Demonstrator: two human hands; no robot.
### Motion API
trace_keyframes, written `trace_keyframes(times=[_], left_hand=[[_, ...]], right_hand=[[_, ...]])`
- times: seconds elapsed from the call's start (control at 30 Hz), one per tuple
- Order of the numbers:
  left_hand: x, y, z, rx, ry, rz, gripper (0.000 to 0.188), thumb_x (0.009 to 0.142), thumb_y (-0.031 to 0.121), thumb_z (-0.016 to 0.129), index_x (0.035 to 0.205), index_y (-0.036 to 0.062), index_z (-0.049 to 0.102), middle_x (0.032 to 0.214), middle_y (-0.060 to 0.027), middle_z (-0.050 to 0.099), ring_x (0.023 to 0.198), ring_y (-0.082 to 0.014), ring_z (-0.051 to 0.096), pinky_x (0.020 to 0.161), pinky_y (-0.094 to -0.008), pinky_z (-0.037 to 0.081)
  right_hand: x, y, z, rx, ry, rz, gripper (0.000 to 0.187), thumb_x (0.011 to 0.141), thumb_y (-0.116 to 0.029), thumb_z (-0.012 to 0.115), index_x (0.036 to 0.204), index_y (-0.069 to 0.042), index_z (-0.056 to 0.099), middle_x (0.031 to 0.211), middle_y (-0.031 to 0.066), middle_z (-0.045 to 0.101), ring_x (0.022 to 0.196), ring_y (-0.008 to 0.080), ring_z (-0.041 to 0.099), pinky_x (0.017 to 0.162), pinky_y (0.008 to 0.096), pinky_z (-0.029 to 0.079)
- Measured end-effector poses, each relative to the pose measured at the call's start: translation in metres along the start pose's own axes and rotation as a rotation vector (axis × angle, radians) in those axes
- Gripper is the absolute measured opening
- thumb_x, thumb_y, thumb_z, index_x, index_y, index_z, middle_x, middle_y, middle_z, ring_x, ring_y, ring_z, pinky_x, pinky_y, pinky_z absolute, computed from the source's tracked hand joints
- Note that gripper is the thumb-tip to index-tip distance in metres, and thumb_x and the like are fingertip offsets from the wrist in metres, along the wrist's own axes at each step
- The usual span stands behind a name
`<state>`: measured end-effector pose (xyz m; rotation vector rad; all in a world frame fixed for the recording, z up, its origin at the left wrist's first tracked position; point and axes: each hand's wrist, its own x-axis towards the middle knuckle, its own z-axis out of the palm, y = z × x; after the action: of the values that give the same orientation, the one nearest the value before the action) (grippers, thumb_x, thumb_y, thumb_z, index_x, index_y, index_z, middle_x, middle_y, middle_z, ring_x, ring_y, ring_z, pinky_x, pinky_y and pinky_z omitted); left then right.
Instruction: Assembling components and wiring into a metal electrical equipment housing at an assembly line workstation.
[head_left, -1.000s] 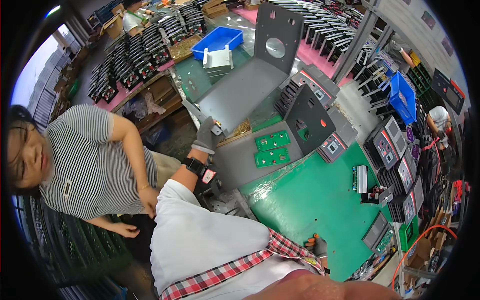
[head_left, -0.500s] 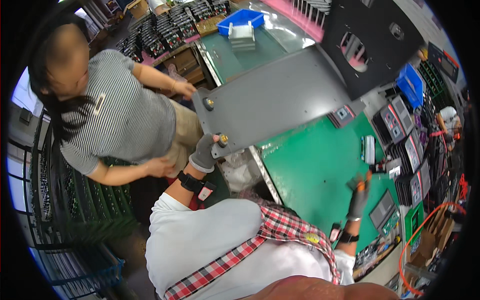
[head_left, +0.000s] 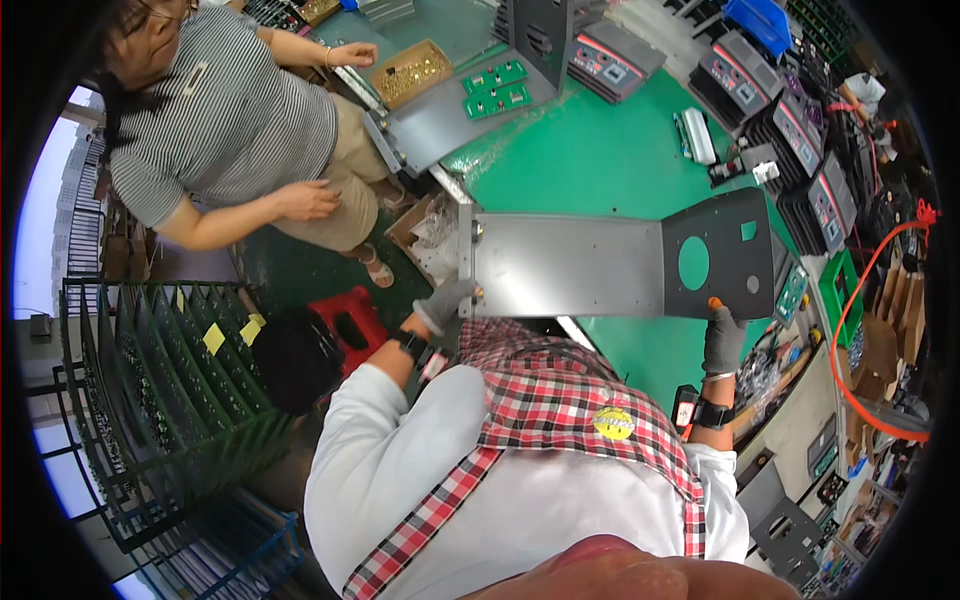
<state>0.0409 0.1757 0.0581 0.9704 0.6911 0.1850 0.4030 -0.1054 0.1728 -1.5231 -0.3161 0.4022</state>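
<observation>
A grey sheet-metal panel (head_left: 570, 265) lies level in front of me, crossing the near edge of the green-topped table. At its left end, my left hand (head_left: 447, 303), in a grey glove, is closed around the bent flange near a brass-coloured fitting. My right hand (head_left: 723, 335), gloved too with orange showing at a fingertip, grips the near edge of the panel's black end plate (head_left: 732, 262). That plate has a large round cutout through which green shows, plus smaller openings. The fingers beneath the metal are hidden.
Beyond lies a similar panel (head_left: 430, 130) carrying two green circuit boards (head_left: 497, 87). A co-worker (head_left: 250, 110) in a striped shirt stands at the left, one hand near a box of brass parts (head_left: 412, 72). Stacked control-panel housings (head_left: 738, 80) line the right; an orange hose (head_left: 842, 340) curves there.
My right hand, earlier apart from the panel over the green table, now grips the black end plate. The panel has come lower and closer, turned straight across. The co-worker's hand is away from it.
</observation>
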Motion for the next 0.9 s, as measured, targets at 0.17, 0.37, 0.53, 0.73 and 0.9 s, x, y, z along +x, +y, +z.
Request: trace_keyframes(times=[0.17, 0.37, 0.53, 0.73, 0.9], left_hand=[[0.041, -0.008, -0.026, 0.472, 0.056, 0.099, 0.043, 0.086, 0.03, 0.048, 0.118, 0.0014, 0.045, 0.109, -0.0116, 0.054, 0.094, -0.0205, 0.054, 0.082, -0.0317, 0.044], [0.062, 0.026, -0.027, 1.365, 0.152, 0.627, 0.052, 0.072, 0.004, 0.057, 0.122, 0.0065, 0.041, 0.119, -0.0175, 0.048, 0.106, -0.0312, 0.049, 0.088, -0.035, 0.043], [0.063, 0.03, -0.016, 1.544, 0.187, 0.637, 0.049, 0.074, 0.002, 0.054, 0.122, 0.0044, 0.041, 0.118, -0.0181, 0.047, 0.109, -0.0308, 0.047, 0.086, -0.035, 0.044], [0.056, 0.025, -0.018, 1.476, 0.148, 0.856, 0.047, 0.077, 0.004, 0.053, 0.122, 0.001, 0.04, 0.121, -0.0172, 0.043, 0.107, -0.0295, 0.047, 0.086, -0.0342, 0.043], [0.031, 0.011, 0.018, 0.886, 0.249, 0.691, 0.027, 0.083, 0.019, 0.051, 0.106, 0.0039, 0.05, 0.102, -0.0145, 0.05, 0.096, -0.0262, 0.051, 0.081, -0.0335, 0.042]], right_hand=[[-0.008, 0.029, -0.014, -0.252, 0.053, -0.039, 0.031, 0.081, -0.008, 0.052, 0.11, 0.001, 0.048, 0.101, 0.0042, 0.054, 0.088, 0.0121, 0.049, 0.078, 0.0258, 0.04], [-0.01, 0.023, -0.005, -0.369, 0.147, 0.006, 0.028, 0.078, -0.004, 0.049, 0.105, 0.002, 0.049, 0.09, 0.003, 0.054, 0.077, 0.0112, 0.049, 0.069, 0.026, 0.041], [-0.012, 0.026, -0.004, -0.314, 0.15, -0.085, 0.03, 0.077, 0.0, 0.048, 0.106, 0.003, 0.047, 0.093, 0.004, 0.054, 0.079, 0.0113, 0.049, 0.071, 0.025, 0.041], [-0.003, 0.049, -0.024, -0.525, 0.099, -0.201, 0.031, 0.078, -0.001, 0.045, 0.109, -0.001, 0.048, 0.096, 0.0054, 0.055, 0.085, 0.013, 0.051, 0.074, 0.0269, 0.042], [0.002, 0.051, -0.037, -1.458, -0.097, -0.28, 0.034, 0.079, -0.007, 0.045, 0.111, 0.0, 0.047, 0.096, 0.0088, 0.056, 0.09, 0.0174, 0.052, 0.079, 0.0309, 0.041]])
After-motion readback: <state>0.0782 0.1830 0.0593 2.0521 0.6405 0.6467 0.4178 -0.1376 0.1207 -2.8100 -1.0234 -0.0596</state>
